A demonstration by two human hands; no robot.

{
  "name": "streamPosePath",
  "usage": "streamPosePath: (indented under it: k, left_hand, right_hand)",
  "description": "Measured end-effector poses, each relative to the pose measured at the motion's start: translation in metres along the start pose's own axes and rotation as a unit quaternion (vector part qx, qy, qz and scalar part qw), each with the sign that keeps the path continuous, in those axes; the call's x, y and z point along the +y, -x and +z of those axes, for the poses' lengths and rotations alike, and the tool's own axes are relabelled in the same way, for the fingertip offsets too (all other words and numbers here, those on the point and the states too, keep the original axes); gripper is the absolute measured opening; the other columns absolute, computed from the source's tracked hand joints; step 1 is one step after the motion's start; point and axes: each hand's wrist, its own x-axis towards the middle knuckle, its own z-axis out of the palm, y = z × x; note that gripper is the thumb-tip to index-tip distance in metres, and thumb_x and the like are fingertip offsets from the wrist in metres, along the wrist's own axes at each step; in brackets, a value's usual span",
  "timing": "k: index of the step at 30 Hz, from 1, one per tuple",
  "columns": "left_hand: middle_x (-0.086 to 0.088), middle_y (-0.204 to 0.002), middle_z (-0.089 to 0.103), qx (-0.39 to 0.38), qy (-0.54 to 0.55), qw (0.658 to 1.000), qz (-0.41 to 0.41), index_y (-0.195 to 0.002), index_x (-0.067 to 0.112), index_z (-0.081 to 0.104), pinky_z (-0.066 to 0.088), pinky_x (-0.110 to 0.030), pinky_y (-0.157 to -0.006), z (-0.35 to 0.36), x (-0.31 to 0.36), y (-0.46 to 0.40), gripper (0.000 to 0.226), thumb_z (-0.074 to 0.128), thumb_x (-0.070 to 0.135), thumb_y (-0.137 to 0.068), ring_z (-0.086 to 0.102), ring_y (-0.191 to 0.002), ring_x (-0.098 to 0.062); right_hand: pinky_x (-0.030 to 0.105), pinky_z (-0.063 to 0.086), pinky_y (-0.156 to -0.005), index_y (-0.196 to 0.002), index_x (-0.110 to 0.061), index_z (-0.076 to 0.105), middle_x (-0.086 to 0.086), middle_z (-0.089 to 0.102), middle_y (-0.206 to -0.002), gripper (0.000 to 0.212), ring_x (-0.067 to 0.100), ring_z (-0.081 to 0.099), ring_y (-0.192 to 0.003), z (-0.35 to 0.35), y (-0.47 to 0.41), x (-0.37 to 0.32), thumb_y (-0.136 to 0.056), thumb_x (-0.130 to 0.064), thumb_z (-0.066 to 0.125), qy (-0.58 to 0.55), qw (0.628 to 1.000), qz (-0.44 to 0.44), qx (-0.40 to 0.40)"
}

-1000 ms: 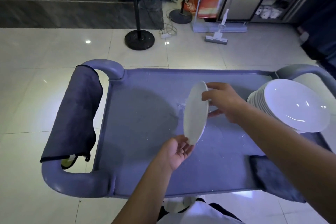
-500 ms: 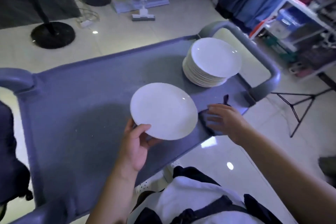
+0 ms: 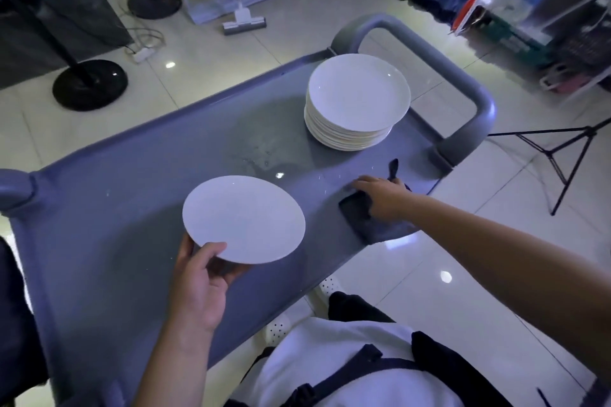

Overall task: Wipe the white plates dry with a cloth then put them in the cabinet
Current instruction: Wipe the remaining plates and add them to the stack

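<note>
My left hand (image 3: 200, 287) grips a single white plate (image 3: 243, 219) by its near rim, thumb on top, holding it flat above the grey cart top (image 3: 109, 208). My right hand (image 3: 380, 196) rests on a dark cloth (image 3: 367, 220) lying at the cart's near right edge, fingers curled into it. A stack of several white plates (image 3: 357, 101) stands at the far right of the cart, close to the handle. Water drops lie on the cart between the stack and the held plate.
The cart's grey handle (image 3: 463, 82) curves at the right; another handle end (image 3: 13, 188) is at the left. A second dark cloth (image 3: 16, 324) hangs at the left. Floor stands (image 3: 89, 84), a mop (image 3: 244, 21), a black tripod (image 3: 568, 155) and shelving (image 3: 545, 3) surround the cart.
The plate went from upright in both hands to flat in my left hand alone. My right hand let go, reached to the dark cloth and now rests on it. The view swung right.
</note>
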Motion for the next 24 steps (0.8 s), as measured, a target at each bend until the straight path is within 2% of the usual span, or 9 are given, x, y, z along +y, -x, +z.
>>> streamPosePath:
  k: [4,7,10,13,15,17,19,21,24]
  left_hand:
    - [-0.004,-0.124,0.069,0.034,0.01,0.999,-0.001,-0.143,0.018,0.055,0.064,-0.043,-0.067,-0.001,0.0,0.0,0.056,0.047,-0.008,-0.094,0.068,-0.106,-0.027]
    - [-0.006,-0.127,0.068,0.051,0.006,0.999,0.003,-0.142,0.018,0.055,0.064,-0.048,-0.07,-0.001,-0.002,-0.002,0.055,0.047,-0.007,-0.094,0.066,-0.112,-0.031]
    - [-0.008,-0.131,0.066,0.065,0.001,0.998,0.006,-0.141,0.018,0.055,0.063,-0.056,-0.074,-0.002,-0.002,-0.002,0.055,0.047,-0.007,-0.093,0.064,-0.117,-0.034]
    - [-0.009,-0.135,0.064,0.071,0.002,0.997,0.012,-0.143,0.017,0.054,0.064,-0.053,-0.072,-0.002,-0.002,-0.002,0.055,0.047,-0.007,-0.094,0.063,-0.119,-0.033]
    - [-0.006,-0.13,0.066,0.073,0.006,0.997,0.017,-0.143,0.017,0.054,0.064,-0.048,-0.068,-0.001,-0.002,-0.003,0.055,0.046,-0.008,-0.094,0.065,-0.115,-0.031]
    - [-0.004,-0.126,0.068,0.077,0.007,0.997,0.022,-0.143,0.018,0.054,0.064,-0.047,-0.068,-0.001,-0.002,-0.005,0.056,0.046,-0.008,-0.094,0.066,-0.113,-0.029]
    - [-0.003,-0.125,0.069,0.083,0.011,0.996,0.025,-0.142,0.019,0.054,0.064,-0.048,-0.07,-0.002,-0.004,-0.006,0.056,0.046,-0.008,-0.094,0.066,-0.113,-0.029]
    - [-0.004,-0.126,0.068,0.091,0.018,0.995,0.023,-0.142,0.019,0.055,0.064,-0.048,-0.07,-0.003,-0.005,-0.006,0.056,0.046,-0.008,-0.094,0.065,-0.115,-0.029]
    - [-0.006,-0.131,0.065,0.087,0.019,0.996,0.022,-0.141,0.019,0.056,0.064,-0.045,-0.067,-0.005,-0.004,-0.006,0.056,0.047,-0.008,-0.093,0.063,-0.117,-0.03]
  right_hand:
    - [0.047,0.027,-0.101,-0.116,-0.026,0.053,0.0,0.058,-0.113,0.032,0.026,0.051,-0.113,-0.01,-0.012,0.004,-0.086,-0.029,0.065,0.083,0.996,-0.009,-0.01]
    - [0.041,0.029,-0.096,-0.113,-0.032,0.056,-0.001,0.051,-0.113,0.033,0.02,0.05,-0.099,-0.016,-0.013,0.012,-0.082,-0.034,0.068,0.101,0.994,-0.03,-0.026]
    - [0.038,0.026,-0.09,-0.1,-0.033,0.059,-0.006,0.052,-0.106,0.022,0.019,0.047,-0.095,-0.026,-0.014,0.018,-0.082,-0.021,0.06,0.119,0.991,-0.054,-0.043]
    - [0.038,0.026,-0.1,-0.082,-0.031,0.05,-0.013,0.05,-0.077,0.019,0.019,0.048,-0.091,-0.037,-0.007,0.026,-0.081,-0.016,0.061,0.098,0.99,-0.096,-0.024]
    - [0.039,0.031,-0.106,-0.075,-0.03,0.054,-0.013,0.054,-0.07,0.019,0.019,0.05,-0.082,-0.042,0.005,0.039,-0.081,-0.017,0.066,0.067,0.988,-0.136,0.013]
    - [0.046,0.045,-0.092,-0.08,-0.028,0.068,-0.012,0.065,-0.072,0.016,0.023,0.057,-0.072,-0.043,0.023,0.054,-0.078,-0.013,0.075,0.047,0.967,-0.217,0.126]
    - [0.043,0.051,-0.077,-0.087,-0.019,0.075,-0.009,0.072,-0.081,0.027,0.025,0.064,-0.069,-0.042,0.045,0.065,-0.07,-0.001,0.083,0.009,0.941,-0.274,0.197]
    - [0.038,0.046,-0.081,-0.093,-0.015,0.077,-0.006,0.074,-0.094,0.03,0.024,0.065,-0.077,-0.04,0.063,0.07,-0.071,0.004,0.083,-0.005,0.925,-0.299,0.235]
    - [0.038,0.046,-0.088,-0.098,-0.013,0.079,-0.001,0.073,-0.107,0.019,0.024,0.063,-0.091,-0.047,0.084,0.066,-0.082,-0.007,0.07,-0.026,0.902,-0.32,0.288]
